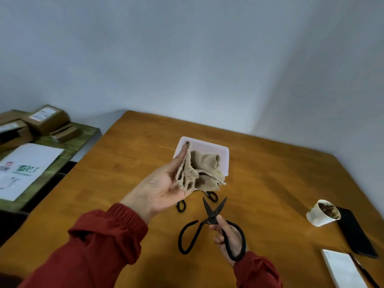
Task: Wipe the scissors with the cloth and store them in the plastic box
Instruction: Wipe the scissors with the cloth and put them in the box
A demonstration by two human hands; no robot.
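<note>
HAND AND TOOL STATUS: CLOTH AND SCISSORS RAISED ABOVE TABLE

The left hand (162, 188) is palm-up and holds the tan cloth (203, 171), thumb straight along its edge; the fingers are hidden behind the fabric; the cloth hangs in front of the white plastic box (207, 145) on the wooden table (270, 173). The right hand (228, 240) grips the black scissors (209, 219) by one handle loop, near the pivot; the blades stand apart, tips pointing away from the person. A second pair of scissors (181, 205) lies on the table just in front of the box, partly hidden by the left hand. A tilted paper cup (322, 213) sits well to the right, beside a dark phone (355, 233).
</note>
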